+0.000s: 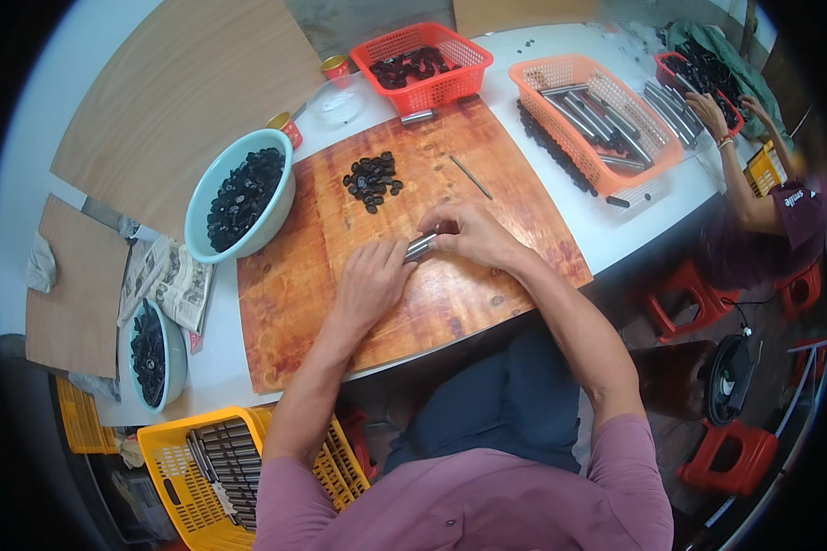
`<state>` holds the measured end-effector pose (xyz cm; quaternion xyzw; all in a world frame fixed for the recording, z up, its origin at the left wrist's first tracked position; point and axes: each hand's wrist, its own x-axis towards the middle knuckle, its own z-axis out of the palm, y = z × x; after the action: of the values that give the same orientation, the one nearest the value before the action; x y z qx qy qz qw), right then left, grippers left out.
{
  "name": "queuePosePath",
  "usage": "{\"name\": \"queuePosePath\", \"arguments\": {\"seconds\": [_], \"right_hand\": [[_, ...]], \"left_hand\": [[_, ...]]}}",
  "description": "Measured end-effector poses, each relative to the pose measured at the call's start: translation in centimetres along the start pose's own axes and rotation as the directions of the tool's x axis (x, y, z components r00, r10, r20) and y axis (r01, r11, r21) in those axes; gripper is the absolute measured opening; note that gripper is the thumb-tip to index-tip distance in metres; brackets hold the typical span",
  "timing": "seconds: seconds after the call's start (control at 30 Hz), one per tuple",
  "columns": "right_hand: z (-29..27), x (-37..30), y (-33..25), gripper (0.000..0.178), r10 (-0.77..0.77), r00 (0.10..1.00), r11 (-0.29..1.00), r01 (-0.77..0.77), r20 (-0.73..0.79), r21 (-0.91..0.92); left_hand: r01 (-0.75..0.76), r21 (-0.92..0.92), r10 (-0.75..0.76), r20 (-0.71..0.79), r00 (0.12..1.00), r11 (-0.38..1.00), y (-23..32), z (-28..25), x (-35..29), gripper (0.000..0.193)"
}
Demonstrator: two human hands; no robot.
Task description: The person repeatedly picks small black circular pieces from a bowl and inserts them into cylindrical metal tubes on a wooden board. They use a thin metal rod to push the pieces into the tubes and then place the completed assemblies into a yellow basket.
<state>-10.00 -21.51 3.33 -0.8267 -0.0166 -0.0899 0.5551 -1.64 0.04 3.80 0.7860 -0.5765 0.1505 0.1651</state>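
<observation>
A short shiny metal tube [420, 247] lies across the middle of the wooden board [331, 303], between my two hands. My left hand [374, 278] is closed round its left end. At the other end my right hand [471, 234] pinches with thumb and fingers, and a small dark piece seems to show among them, too covered to make out. Just beyond my hands is a loose pile of small black oval pieces [373, 181]. A thin metal rod [470, 177] rests on the board to the right of that pile.
A light blue basin [282, 204] of black pieces stands left, a smaller basin [176, 367] nearer. Red basket [482, 64] at the back; orange basket [522, 78] of metal tubes at right. Yellow crate [170, 468] of tubes below left. A co-worker's hand [708, 112] handles things far right.
</observation>
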Motion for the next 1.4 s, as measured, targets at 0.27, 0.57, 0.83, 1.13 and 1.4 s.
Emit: {"name": "queuePosePath", "arguments": {"seconds": [0.27, 0.57, 0.83, 1.13, 1.4], "right_hand": [[0.5, -1.0, 0.2, 0.025, -0.048, 0.997, 0.997, 0.044, -0.064, -0.065], [0.0, -0.7, -0.4, 0.024, -0.036, 0.999, 0.997, 0.034, -0.018, -0.072], [5.3, 5.5, 1.3, 0.024, -0.197, 0.929, 0.814, -0.024, -0.314, -0.580], [5.3, 5.1, 1.0, 0.016, -0.135, 0.923, 0.803, -0.112, -0.361, -0.585], [5.5, 4.8, 0.5, 0.018, -0.081, 0.936, 0.789, -0.149, -0.342, -0.596]], "left_hand": [[0.105, -0.129, -0.113, -0.059, 0.992, 0.986, 0.9, 0.7, -0.6, 0.038], [0.096, -0.167, -0.103, -0.030, 0.994, 0.981, 1.0, 0.6, -0.6, 0.033], [0.117, -0.126, -0.108, 0.072, 0.992, 0.985, 1.2, -0.4, 0.3, 0.030], [0.190, -0.257, -0.196, 0.002, 0.981, 0.948, 0.6, 0.8, -0.1, 0.029], [0.180, -0.268, -0.177, 0.035, 0.984, 0.947, 0.5, 0.4, 0.4, 0.028]]}}
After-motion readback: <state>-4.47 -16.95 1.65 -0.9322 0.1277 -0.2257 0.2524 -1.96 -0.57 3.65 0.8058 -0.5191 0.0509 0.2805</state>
